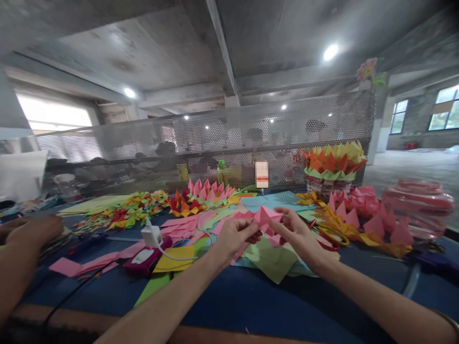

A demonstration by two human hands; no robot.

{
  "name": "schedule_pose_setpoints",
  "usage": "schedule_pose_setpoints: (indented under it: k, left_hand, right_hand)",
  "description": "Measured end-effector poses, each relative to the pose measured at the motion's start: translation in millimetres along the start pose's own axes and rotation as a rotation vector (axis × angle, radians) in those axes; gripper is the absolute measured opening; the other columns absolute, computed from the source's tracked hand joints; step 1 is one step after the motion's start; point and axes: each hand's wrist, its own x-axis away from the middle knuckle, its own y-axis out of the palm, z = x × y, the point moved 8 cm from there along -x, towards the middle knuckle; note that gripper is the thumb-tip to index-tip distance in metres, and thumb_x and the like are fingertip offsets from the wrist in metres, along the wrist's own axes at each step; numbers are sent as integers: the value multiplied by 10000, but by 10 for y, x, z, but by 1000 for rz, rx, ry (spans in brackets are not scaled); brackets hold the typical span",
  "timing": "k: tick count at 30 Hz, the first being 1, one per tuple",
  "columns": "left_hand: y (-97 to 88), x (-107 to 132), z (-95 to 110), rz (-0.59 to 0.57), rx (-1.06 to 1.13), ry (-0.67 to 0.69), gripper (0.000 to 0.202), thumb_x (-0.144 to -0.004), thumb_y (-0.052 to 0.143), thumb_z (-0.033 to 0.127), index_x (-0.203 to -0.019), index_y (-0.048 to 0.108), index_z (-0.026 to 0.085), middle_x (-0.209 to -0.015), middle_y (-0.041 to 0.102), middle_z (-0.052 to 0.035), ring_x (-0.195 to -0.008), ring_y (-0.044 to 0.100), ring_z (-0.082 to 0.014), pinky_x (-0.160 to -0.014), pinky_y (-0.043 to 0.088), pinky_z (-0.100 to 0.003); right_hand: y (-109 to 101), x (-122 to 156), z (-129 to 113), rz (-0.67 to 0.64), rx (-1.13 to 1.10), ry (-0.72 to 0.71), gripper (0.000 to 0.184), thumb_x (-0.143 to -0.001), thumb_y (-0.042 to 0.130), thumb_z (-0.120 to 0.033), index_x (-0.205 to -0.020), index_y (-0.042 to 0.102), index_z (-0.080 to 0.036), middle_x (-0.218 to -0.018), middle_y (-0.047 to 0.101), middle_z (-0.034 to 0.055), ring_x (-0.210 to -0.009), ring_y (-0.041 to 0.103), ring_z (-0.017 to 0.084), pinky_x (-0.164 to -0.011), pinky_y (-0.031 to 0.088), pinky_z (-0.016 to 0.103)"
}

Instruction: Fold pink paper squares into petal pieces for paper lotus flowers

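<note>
Between my two hands is a pink folded paper piece (264, 215) with a raised point. My left hand (237, 237) pinches its left side between thumb and fingers. On the other side, my right hand (292, 230) grips the paper's right edge, thumb in front. Below them lie green paper sheets (274, 262), with pale blue sheets partly under these. Pink strips of paper (184, 227) are spread to the left of my left hand. Red and yellow-handled scissors (332, 236) rest just right of my right hand.
A co-worker's hands (34, 231) are at the far left. A purple power block (145, 260) with a white charger (151, 234) and cables sits left of my forearm. Paper lotus flowers (211, 191) stand behind, another (335, 165) on a basket. A pink plastic jar (418, 208) is at right.
</note>
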Motion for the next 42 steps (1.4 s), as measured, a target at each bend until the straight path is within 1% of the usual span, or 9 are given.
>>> schedule_pose_setpoints:
  k: [1,3,5,10,15,19,27,34,42]
  left_hand:
    - [14,5,12,-4,-14,11,401,-663,811,481,-699,715,93,-645,688,-70,-602,628,-146,-640,491,-255]
    - [39,18,34,-12,-36,27,397,-661,811,479,-697,712,96,-631,679,-60,-597,624,-145,-635,490,-252]
    - [58,31,50,-18,-52,35,389,-666,807,474,-708,714,98,-632,678,-56,-598,623,-145,-635,489,-250]
    - [76,41,58,-33,-66,36,377,-683,795,467,-705,713,100,-631,682,-64,-583,613,-139,-613,479,-242]
    - [83,34,39,-46,-35,25,376,-688,793,465,-699,711,99,-625,675,-61,-581,609,-135,-608,472,-240]
    - [93,27,-9,-57,35,-12,391,-665,807,468,-712,712,92,-639,674,-63,-592,611,-132,-612,470,-235]
    - [120,39,-56,-102,172,-86,368,-629,847,426,-729,700,104,-689,676,-53,-609,608,-118,-618,467,-225]
    - [94,12,-56,-137,114,-46,357,-643,852,401,-778,717,99,-681,685,-54,-643,622,-129,-648,461,-226]
    - [76,0,-54,-127,92,-30,363,-635,850,408,-740,701,95,-646,671,-50,-610,606,-124,-621,456,-222]
  right_hand:
    - [35,-9,32,-33,11,20,408,-830,619,-542,-990,581,-169,-693,565,-15,-585,539,134,-514,451,239]
    - [95,-18,80,-87,35,45,430,-792,642,-580,-707,587,-161,-569,514,-31,-505,488,112,-479,406,228]
    - [127,-23,110,-113,55,54,483,-777,641,-601,-588,550,-165,-525,495,-31,-481,463,103,-463,376,224]
    - [131,-30,135,-129,96,35,429,-784,643,-557,-625,608,-160,-547,540,-18,-500,464,111,-471,356,229]
    - [130,-37,94,-138,109,-8,376,-795,638,-523,-693,660,-162,-618,608,3,-554,502,132,-501,381,237]
    - [143,-30,37,-136,97,-34,358,-800,640,-512,-703,666,-169,-642,631,10,-569,519,139,-515,393,241]
    - [147,15,-122,-124,76,-44,396,-795,637,-544,-625,622,-186,-591,604,0,-524,500,129,-465,341,236]
    - [138,-23,-10,-140,97,-42,402,-782,647,-552,-645,660,-174,-576,605,-1,-505,499,130,-471,354,243]
    - [143,-15,44,-147,101,-39,376,-793,655,-511,-659,672,-161,-597,624,3,-534,520,129,-490,379,233]
